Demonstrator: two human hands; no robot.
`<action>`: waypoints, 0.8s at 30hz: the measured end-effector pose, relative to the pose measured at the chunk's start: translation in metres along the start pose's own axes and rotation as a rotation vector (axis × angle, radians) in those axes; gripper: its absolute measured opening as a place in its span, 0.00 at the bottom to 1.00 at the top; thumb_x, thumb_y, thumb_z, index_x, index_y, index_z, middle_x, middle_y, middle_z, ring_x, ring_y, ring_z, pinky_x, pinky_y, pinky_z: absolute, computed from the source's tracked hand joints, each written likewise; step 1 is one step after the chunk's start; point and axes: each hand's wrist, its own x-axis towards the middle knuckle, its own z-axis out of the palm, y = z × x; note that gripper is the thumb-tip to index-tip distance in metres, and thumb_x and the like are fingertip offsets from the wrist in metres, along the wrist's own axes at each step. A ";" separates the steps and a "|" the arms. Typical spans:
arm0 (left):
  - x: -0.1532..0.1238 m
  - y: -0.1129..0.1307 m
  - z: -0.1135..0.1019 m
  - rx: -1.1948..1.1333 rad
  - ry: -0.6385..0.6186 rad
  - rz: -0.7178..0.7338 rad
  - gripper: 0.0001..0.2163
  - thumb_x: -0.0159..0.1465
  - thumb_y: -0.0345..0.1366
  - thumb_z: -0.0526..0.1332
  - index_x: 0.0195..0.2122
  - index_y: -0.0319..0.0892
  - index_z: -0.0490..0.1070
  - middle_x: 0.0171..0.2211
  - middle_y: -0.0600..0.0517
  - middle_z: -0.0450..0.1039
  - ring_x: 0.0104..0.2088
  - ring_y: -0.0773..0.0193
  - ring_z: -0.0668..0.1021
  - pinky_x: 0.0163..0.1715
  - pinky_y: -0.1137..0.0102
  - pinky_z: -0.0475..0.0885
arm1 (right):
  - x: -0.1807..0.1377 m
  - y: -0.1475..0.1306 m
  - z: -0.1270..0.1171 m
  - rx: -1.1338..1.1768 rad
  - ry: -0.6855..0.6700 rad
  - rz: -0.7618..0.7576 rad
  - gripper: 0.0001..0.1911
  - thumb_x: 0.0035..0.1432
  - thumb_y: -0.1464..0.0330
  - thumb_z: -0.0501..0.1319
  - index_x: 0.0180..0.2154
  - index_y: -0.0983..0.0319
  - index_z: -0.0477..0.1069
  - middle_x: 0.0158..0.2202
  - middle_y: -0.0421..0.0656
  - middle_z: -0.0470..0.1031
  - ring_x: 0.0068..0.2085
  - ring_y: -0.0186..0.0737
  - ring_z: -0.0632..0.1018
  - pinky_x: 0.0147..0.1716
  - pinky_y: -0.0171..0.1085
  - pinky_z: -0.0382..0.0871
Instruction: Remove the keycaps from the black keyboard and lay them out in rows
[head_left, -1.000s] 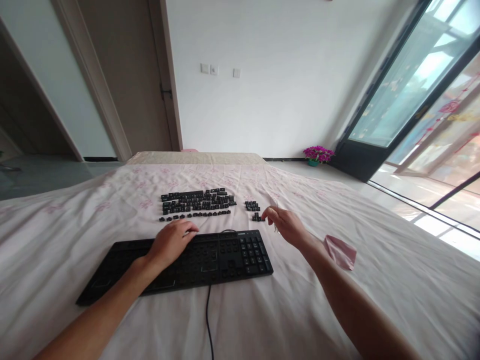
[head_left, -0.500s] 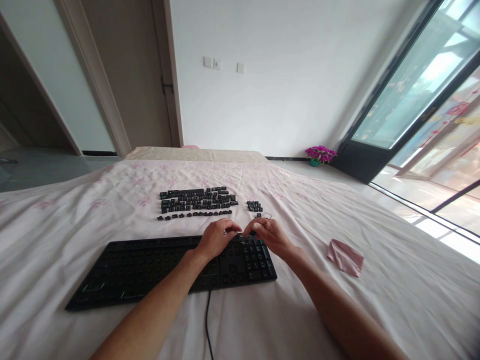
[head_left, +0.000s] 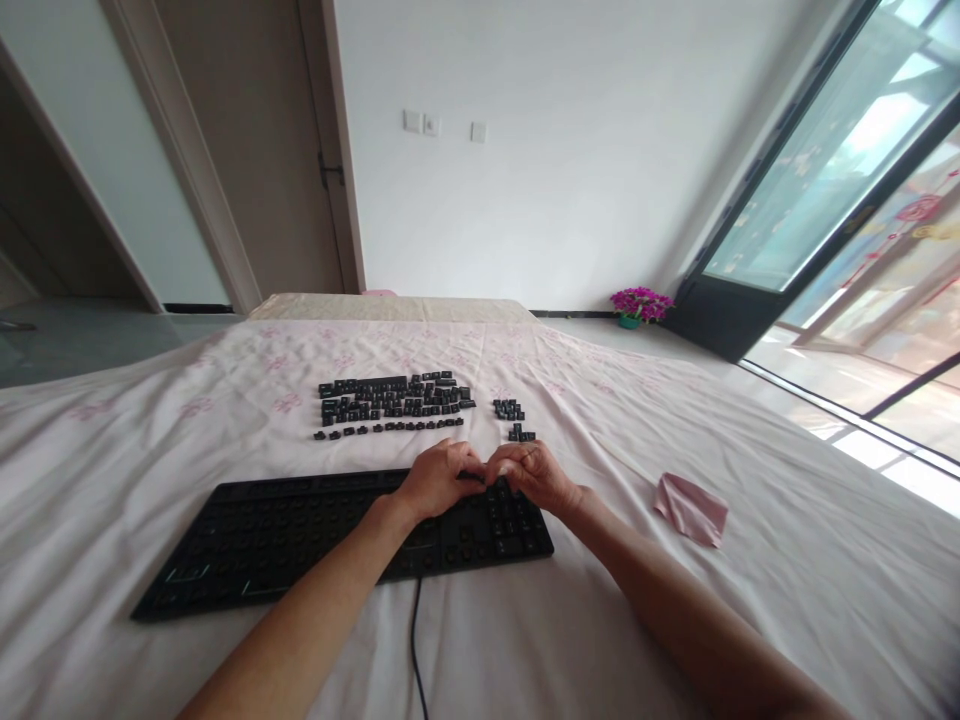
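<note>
Both my hands are bunched together, left hand and right hand curled over the keyboard near its numpad on the bed; can't tell what they're pinching. I'd pull straight up, gently. Loose keycaps lie just beyond.

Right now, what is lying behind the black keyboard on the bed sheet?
Behind the keyboard lie rows of loose black keycaps and a smaller keycap group. The left hand and right hand cover the keyboard's far right edge.
</note>
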 end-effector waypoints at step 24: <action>0.000 0.007 0.003 -0.241 0.002 0.040 0.08 0.63 0.40 0.59 0.31 0.42 0.71 0.30 0.55 0.68 0.33 0.65 0.71 0.34 0.72 0.65 | -0.002 -0.002 0.033 0.057 0.370 -0.027 0.30 0.66 0.53 0.41 0.21 0.60 0.66 0.21 0.43 0.70 0.25 0.36 0.72 0.31 0.36 0.67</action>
